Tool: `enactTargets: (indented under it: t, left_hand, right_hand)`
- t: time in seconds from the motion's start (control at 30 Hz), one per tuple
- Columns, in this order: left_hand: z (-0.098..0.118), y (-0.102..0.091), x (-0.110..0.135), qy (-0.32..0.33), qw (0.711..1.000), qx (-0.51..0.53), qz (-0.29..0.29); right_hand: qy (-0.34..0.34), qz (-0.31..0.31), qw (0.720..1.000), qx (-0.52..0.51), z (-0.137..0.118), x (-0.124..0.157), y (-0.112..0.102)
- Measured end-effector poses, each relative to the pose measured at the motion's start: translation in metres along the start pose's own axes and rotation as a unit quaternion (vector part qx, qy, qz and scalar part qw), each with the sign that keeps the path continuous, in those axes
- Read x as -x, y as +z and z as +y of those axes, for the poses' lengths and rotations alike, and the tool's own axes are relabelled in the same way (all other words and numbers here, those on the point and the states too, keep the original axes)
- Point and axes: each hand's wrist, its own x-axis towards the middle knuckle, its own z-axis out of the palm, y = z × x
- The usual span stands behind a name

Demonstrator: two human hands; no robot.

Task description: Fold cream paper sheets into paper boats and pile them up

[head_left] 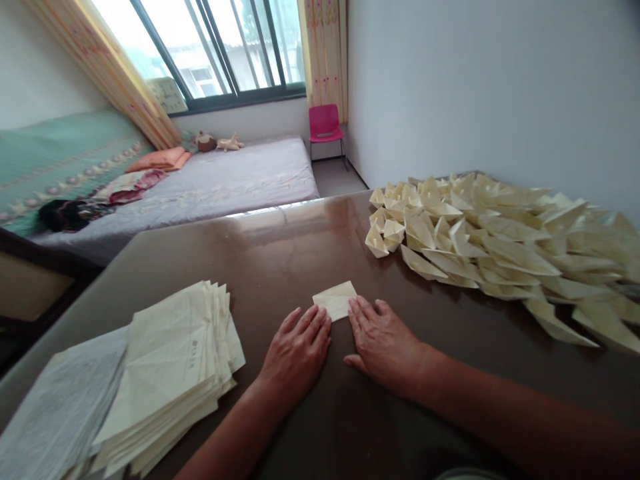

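Observation:
A small folded sheet of cream paper (334, 300) lies flat on the brown table (280, 247), in the middle of the view. My left hand (300, 343) rests palm down, its fingertips touching the paper's lower left edge. On the other side, my right hand (383, 337) lies with its fingertips on the paper's right edge and its thumb stretched apart. Neither hand is wrapped round anything; the fingers of both are extended. The undersides of both hands are hidden.
Left on the table is a stack of cream paper sheets (167, 353) beside greyish printed sheets (65, 400). A large heap of folded paper boats (490, 233) spreads along the right by the wall. Beyond the table stand a bed (250, 170) and a pink chair (325, 125).

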Motion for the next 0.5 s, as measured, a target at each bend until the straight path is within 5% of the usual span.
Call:
enactTargets:
  t: [0.27, 0.5]
  left_hand:
    - [0.005, -0.005, 0.000, -0.033, 0.998, -0.041, 0.033]
    - [0.000, -0.005, -0.001, -0.071, 0.996, -0.018, 0.048]
  right_hand:
    - [0.020, -0.023, 0.999, 0.010, -0.005, -0.002, -0.008]
    - [0.022, 0.044, 0.999, -0.002, 0.008, -0.012, -0.012]
